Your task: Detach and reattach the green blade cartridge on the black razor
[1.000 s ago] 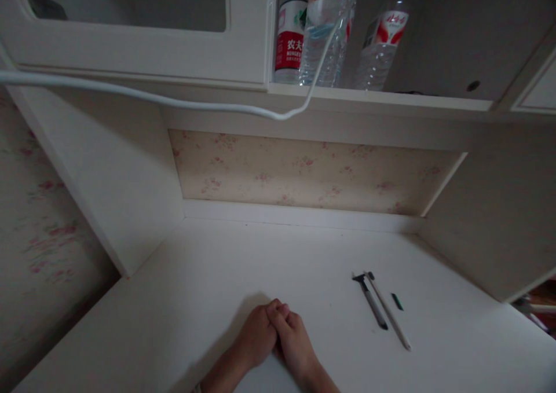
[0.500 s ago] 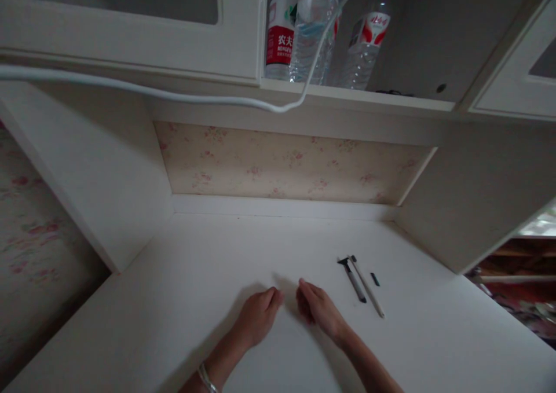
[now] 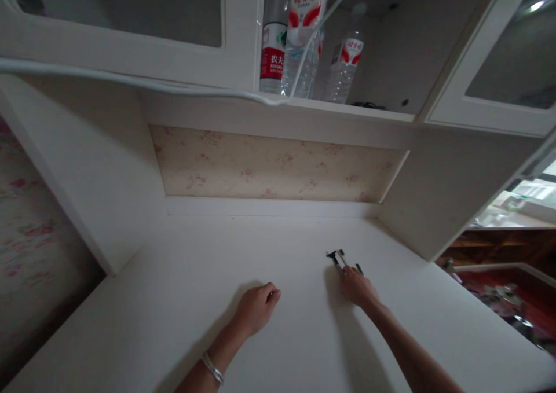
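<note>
On the white desk (image 3: 182, 300) my left hand (image 3: 257, 308) rests with its fingers loosely curled and nothing in it; a thin bracelet sits on that wrist. My right hand (image 3: 358, 287) lies over two pens (image 3: 336, 257), a dark one and a white one, side by side right of centre. Its fingers cover the near ends of the pens, and only the far tips show. A small dark cap (image 3: 359, 267) peeks out beside the hand. Whether the fingers grip the pens is hidden.
Above the desk a shelf (image 3: 347, 108) holds three water bottles (image 3: 299, 40), flanked by glass-door cabinets. A white cable (image 3: 130, 81) hangs across the front of the cabinet. Side panels wall in the desk left and right; floral wallpaper backs it.
My two hands were touching together at the desk's middle. The right hand has moved right onto the pens, while the left stayed put. The view tilted upward a little.
</note>
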`<state>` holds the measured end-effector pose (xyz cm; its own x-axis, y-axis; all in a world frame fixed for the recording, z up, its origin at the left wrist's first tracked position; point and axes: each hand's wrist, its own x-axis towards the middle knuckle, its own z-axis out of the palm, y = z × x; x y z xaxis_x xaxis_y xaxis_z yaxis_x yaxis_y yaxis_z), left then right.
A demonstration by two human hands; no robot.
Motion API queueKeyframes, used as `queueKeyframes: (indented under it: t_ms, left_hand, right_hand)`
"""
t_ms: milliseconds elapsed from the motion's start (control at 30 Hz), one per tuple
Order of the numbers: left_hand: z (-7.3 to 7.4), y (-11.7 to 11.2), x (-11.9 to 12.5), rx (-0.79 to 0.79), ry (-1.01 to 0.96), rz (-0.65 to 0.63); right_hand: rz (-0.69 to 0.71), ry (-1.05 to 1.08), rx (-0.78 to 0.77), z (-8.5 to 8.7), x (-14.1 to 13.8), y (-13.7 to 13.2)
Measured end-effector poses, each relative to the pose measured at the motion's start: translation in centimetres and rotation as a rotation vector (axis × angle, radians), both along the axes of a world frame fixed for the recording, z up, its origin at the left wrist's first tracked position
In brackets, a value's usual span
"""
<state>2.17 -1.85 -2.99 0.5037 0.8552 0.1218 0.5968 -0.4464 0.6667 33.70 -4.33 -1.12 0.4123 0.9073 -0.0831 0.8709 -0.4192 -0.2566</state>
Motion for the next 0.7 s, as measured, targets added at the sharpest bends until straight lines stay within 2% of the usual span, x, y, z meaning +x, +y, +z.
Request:
queueKeyframes:
  t_ms: [100, 200, 300, 433, 533, 633, 700]
  left_hand:
    - [-0.1, -0.1, 0.0, -0.003, -0.023, 0.01]
    - [-0.2, 0.0, 0.0, -0.02, -0.066, 0.023]
    - [-0.1, 0.1, 0.1, -0.04, -0.136, 0.053]
    - [0.1, 0.3, 0.2, -0.058, -0.226, 0.086]
    - [0.1, 0.6, 0.1, -0.157, -0.392, 0.095]
    - [-0.5, 1.2, 0.0, -0.279, -0.569, 0.125]
    - [-1.0, 1.7, 0.1, -0.288, -0.583, 0.155]
  right_hand:
    - [0.034, 0.038, 0.036, 0.3, -0.9, 0.6]
    - [0.092, 0.12, 0.102, 0.7, -3.0, 1.0]
    - [0.186, 0.232, 0.196, 0.8, -7.1, 0.8]
    - [0.327, 0.39, 0.315, 0.3, -14.1, -0.1]
    - [0.402, 0.463, 0.375, 0.1, -18.0, -0.6]
    - [0.446, 0.503, 0.411, 0.4, -19.8, -1.0]
    - [0.514, 0.534, 0.397, 0.8, -19.9, -1.2]
